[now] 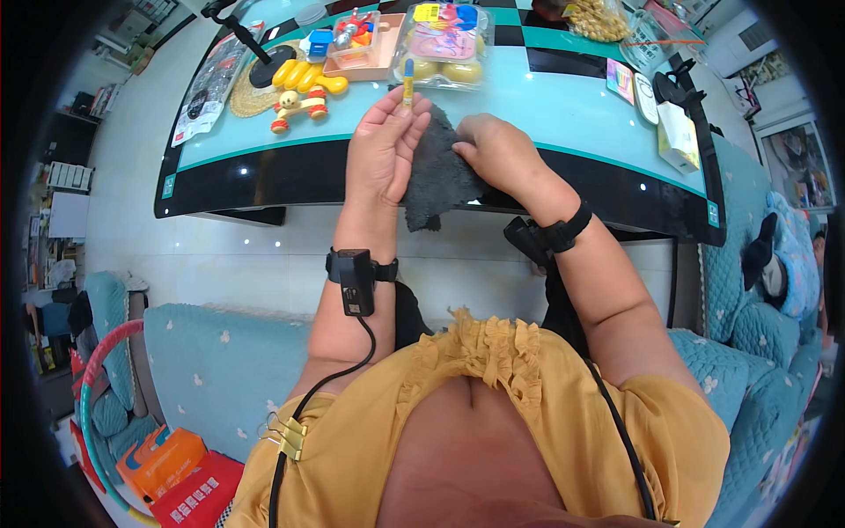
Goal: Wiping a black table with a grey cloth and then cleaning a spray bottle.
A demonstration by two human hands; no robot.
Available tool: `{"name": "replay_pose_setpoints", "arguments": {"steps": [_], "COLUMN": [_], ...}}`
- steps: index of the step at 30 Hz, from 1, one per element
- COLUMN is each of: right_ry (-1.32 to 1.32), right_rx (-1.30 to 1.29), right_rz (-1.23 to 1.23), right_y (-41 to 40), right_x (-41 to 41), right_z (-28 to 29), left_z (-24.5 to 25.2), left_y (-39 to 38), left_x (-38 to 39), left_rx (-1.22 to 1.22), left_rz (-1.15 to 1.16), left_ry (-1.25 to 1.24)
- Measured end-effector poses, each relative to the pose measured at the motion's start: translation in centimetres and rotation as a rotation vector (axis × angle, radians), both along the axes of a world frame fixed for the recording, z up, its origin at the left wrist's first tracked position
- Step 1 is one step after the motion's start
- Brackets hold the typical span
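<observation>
Between its thumb and fingers, my left hand (386, 142) grips a small, slim yellow stick with a blue tip (408, 82), held upright with the palm turned up. It could be a marker or a small tube. A dark grey cloth (441, 168) lies under and between my hands and droops over the front edge of the table. My right hand (498, 148) has its fingers curled at the cloth's right side, with the thumb and fingertips on its edge. A clear plastic pack of round yellowish fruit (455, 72) sits just beyond my hands.
On the glass-topped table (561, 99), a wheeled toy (297, 109), a yellow toy (307, 77), a pink tray (389, 49) and a black stand (264, 69) are at left. A small box (676, 138), a white oval object (645, 99) and a clear jug (647, 43) occupy the right.
</observation>
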State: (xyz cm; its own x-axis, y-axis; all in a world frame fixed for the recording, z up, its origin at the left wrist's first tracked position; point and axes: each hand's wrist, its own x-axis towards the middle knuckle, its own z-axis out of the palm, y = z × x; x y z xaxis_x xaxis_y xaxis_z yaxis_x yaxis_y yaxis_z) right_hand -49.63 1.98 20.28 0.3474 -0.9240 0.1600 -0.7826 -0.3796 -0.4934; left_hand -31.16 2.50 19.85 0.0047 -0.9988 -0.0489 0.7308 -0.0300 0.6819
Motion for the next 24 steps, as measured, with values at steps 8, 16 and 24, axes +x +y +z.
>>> {"name": "replay_pose_setpoints", "arguments": {"steps": [8,16,24], "right_ry": [-0.984,-1.55,-1.096], "right_rx": [0.315,0.676,0.378], "right_rz": [-0.087,0.173,0.012], "right_y": [-1.4,-0.1,-0.2], "right_x": [1.1,1.9,2.9], "right_z": [0.9,2.8,1.5], "left_z": [0.1,0.6,-0.7], "left_y": [0.6,1.1,1.6], "left_x": [-1.1,-2.3,-3.4], "left_rx": [0.026,-0.044,-0.339], "left_rz": [-0.019,0.233,0.459], "left_ry": [-0.059,-0.609,-1.249]}}
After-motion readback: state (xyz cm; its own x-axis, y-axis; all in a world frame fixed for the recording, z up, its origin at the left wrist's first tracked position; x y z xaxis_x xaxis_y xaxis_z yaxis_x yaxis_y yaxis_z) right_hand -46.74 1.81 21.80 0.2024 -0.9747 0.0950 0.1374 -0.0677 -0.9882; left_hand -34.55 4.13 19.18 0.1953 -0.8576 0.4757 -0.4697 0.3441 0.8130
